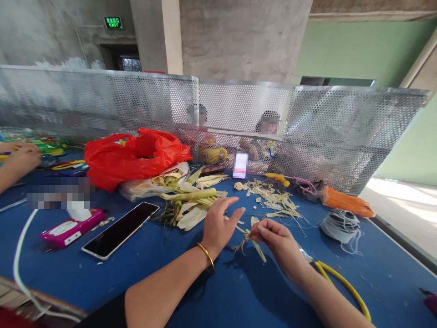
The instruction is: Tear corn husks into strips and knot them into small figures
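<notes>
My right hand (280,243) is closed in a pinch on a small tied piece of corn husk (258,251), with pale strips hanging below the fingers. Just left of it, my left hand (218,228) has its thumb and forefinger apart. A thin stem of the husk piece reaches toward the left palm, and its end is hidden there. Beyond the left hand lies a heap of corn husks (191,214). Scissors with yellow handles (344,282) rest partly under my right forearm. Husk scraps (273,193) are scattered farther back.
A phone (119,231) and a magenta glue gun (73,230) with a white cord lie left. Behind them sits a red plastic bag (133,159). A string spool (339,225) and orange bundle (346,202) stand right. A perforated metal screen (239,107) crosses the back; another person's hand (20,159) is far left.
</notes>
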Demonstrator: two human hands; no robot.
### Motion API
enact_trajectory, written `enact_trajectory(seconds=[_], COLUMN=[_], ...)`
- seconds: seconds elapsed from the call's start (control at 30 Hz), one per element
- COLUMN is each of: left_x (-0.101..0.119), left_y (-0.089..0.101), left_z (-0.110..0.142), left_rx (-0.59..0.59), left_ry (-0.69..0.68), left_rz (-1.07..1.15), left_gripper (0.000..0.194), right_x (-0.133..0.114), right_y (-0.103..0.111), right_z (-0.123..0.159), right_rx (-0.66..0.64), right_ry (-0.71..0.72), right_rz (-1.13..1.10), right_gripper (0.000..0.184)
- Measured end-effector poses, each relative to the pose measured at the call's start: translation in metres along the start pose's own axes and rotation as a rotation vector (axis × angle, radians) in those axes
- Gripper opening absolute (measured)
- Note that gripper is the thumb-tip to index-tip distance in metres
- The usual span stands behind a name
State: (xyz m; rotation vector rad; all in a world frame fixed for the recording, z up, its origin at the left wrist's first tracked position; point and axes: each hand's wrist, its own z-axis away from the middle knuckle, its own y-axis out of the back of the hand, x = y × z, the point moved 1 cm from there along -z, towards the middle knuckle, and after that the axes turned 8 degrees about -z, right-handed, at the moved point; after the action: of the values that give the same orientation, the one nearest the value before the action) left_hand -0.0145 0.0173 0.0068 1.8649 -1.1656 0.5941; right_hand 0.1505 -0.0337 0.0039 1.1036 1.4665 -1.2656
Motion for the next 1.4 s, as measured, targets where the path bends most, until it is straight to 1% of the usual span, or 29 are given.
enact_trajectory(seconds=[0.03, 0.07, 0.1, 0.13, 0.2, 0.23, 0.27, 0.3, 0.33, 0.4, 0.53, 0.63, 0.73, 0.83, 0.9, 0.93, 1.0, 1.07, 1.1, 1.13, 1.17, 1.2, 1.23, 1.27, 1.3, 1.33, 1.4], left_x=[-0.001, -0.001, -0.001, 0.000, 0.003, 0.005, 0.007, 0.009, 0.011, 0.012, 0.011, 0.012, 0.015, 0.016, 0.016, 0.015, 0.013, 0.011, 0.011, 0.010, 0.010, 0.010, 0.010, 0.010, 0.010, 0.010, 0.011], left_y=[0.000, 0.000, -0.001, -0.003, -0.009, -0.012, -0.014, -0.016, -0.017, -0.018, -0.016, -0.013, -0.011, -0.010, -0.011, -0.011, -0.010, -0.009, -0.008, -0.007, -0.007, -0.006, -0.005, -0.005, -0.005, -0.005, -0.005], left_z=[-0.001, -0.001, 0.000, 0.002, 0.008, 0.012, 0.017, 0.020, 0.022, 0.024, 0.020, 0.016, 0.015, 0.016, 0.016, 0.015, 0.015, 0.014, 0.013, 0.012, 0.011, 0.010, 0.009, 0.009, 0.008, 0.008, 0.007], left_rx=[0.056, 0.073, 0.042, -0.037, -0.290, -0.425, -0.530, -0.595, -0.626, -0.614, -0.583, -0.575, -0.574, -0.586, -0.582, -0.572, -0.537, -0.501, -0.488, -0.479, -0.473, -0.467, -0.461, -0.456, -0.451, -0.448, -0.446], left_ry=[0.078, 0.169, 0.268, 0.368, 0.548, 0.615, 0.659, 0.680, 0.688, 0.696, 0.746, 0.769, 0.791, 0.793, 0.798, 0.804, 0.819, 0.827, 0.829, 0.830, 0.829, 0.830, 0.831, 0.831, 0.832, 0.833, 0.833], left_rz=[0.023, 0.062, 0.116, 0.185, 0.359, 0.461, 0.555, 0.626, 0.675, 0.702, 0.660, 0.638, 0.625, 0.605, 0.575, 0.560, 0.534, 0.519, 0.514, 0.511, 0.508, 0.507, 0.508, 0.509, 0.512, 0.517, 0.532], left_gripper=[0.030, 0.034, 0.037, 0.039, 0.043, 0.044, 0.045, 0.045, 0.044, 0.040, 0.025, 0.018, 0.019, 0.023, 0.023, 0.021, 0.019, 0.018, 0.018, 0.019, 0.019, 0.019, 0.018, 0.018, 0.018, 0.018, 0.020], right_x=[-0.001, -0.002, -0.003, -0.004, -0.005, -0.005, -0.005, -0.005, -0.005, -0.004, -0.005, -0.004, -0.002, 0.001, -0.002, -0.006, -0.017, -0.031, -0.036, -0.041, -0.043, -0.043, -0.041, -0.036, -0.032, -0.028, -0.023], right_y=[0.002, 0.005, 0.006, 0.007, 0.007, 0.007, 0.005, 0.004, 0.003, 0.000, 0.000, 0.003, 0.007, 0.010, 0.014, 0.017, 0.028, 0.042, 0.049, 0.057, 0.064, 0.071, 0.077, 0.083, 0.088, 0.092, 0.096], right_z=[-0.001, -0.002, -0.002, -0.002, -0.002, -0.002, -0.001, -0.001, 0.000, 0.001, 0.000, -0.001, -0.003, -0.005, -0.009, -0.010, -0.011, -0.004, 0.005, 0.016, 0.029, 0.044, 0.059, 0.073, 0.085, 0.095, 0.104], right_rx=[0.040, 0.072, 0.098, 0.117, 0.133, 0.130, 0.121, 0.110, 0.099, 0.084, 0.069, 0.117, 0.175, 0.201, 0.223, 0.248, 0.328, 0.406, 0.422, 0.413, 0.348, 0.310, 0.285, 0.259, 0.228, 0.200, 0.142], right_ry=[0.013, 0.026, 0.041, 0.055, 0.076, 0.078, 0.075, 0.067, 0.054, 0.027, -0.035, -0.091, -0.133, -0.166, -0.161, -0.135, -0.065, -0.006, 0.005, 0.020, 0.044, 0.031, -0.031, -0.121, -0.189, -0.226, -0.233], right_rz=[-0.043, -0.081, -0.109, -0.127, -0.137, -0.134, -0.131, -0.131, -0.134, -0.152, -0.240, -0.355, -0.439, -0.427, -0.421, -0.356, -0.093, 0.245, 0.341, 0.437, 0.759, 1.060, 1.281, 1.433, 1.525, 1.571, 1.563], right_gripper=[0.026, 0.026, 0.026, 0.026, 0.025, 0.025, 0.025, 0.025, 0.025, 0.025, 0.024, 0.023, 0.025, 0.027, 0.027, 0.027, 0.031, 0.032, 0.030, 0.027, 0.023, 0.021, 0.019, 0.017, 0.015, 0.016, 0.033])
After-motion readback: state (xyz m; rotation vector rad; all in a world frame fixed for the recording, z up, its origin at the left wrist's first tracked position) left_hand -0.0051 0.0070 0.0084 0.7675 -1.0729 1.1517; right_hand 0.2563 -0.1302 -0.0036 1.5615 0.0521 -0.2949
